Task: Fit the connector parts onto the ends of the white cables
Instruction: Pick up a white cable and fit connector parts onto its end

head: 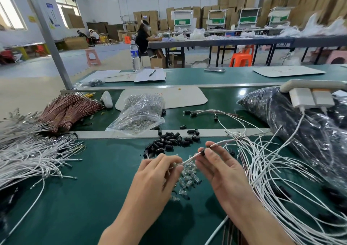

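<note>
My left hand [159,173] is pinching the tip of a thin white cable [189,159], right hand [219,167] is gripping a stubby black sleeve [203,152] on it, above glassy clear bits [187,180].

bench top [93,197]: matt green | bag [139,111]: glossy clear plastic | connector pile [187,177]: clear, likely plastic

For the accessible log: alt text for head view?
Left hand and right hand pinch one white cable above a green bench, the right at a black connector part on it. Black parts and clear parts lie heaped nearby, loose white cables either side.
</note>
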`<state>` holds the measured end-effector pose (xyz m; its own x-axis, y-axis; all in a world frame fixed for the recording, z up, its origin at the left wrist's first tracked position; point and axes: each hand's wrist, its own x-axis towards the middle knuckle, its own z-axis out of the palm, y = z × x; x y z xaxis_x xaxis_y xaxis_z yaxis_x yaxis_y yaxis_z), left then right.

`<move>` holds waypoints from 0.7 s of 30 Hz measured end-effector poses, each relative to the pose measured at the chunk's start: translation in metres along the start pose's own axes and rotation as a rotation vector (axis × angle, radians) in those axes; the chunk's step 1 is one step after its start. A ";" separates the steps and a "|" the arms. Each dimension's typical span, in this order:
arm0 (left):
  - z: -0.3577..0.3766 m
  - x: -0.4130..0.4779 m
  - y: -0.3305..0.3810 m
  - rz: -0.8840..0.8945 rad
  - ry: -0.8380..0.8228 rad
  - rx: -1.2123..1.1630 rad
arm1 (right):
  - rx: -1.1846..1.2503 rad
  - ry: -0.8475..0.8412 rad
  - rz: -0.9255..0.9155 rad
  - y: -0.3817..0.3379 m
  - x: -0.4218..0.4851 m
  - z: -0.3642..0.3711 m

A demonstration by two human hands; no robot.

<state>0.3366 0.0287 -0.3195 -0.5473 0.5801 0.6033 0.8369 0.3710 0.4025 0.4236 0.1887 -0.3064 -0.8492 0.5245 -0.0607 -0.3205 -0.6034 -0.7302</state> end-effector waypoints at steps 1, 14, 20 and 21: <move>-0.001 0.001 -0.003 0.016 0.002 0.022 | 0.017 0.008 -0.005 -0.002 0.001 -0.002; 0.003 0.002 -0.003 0.108 0.114 0.064 | -0.194 -0.072 -0.076 0.005 -0.004 0.003; 0.001 0.002 -0.003 0.094 0.094 0.059 | -0.161 -0.038 -0.063 0.004 -0.003 0.001; 0.002 0.002 0.000 0.080 0.085 0.024 | -0.218 -0.060 -0.058 0.008 -0.005 0.003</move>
<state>0.3356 0.0312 -0.3200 -0.4771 0.5453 0.6892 0.8772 0.3444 0.3347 0.4235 0.1796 -0.3097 -0.8576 0.5139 0.0220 -0.2769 -0.4252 -0.8617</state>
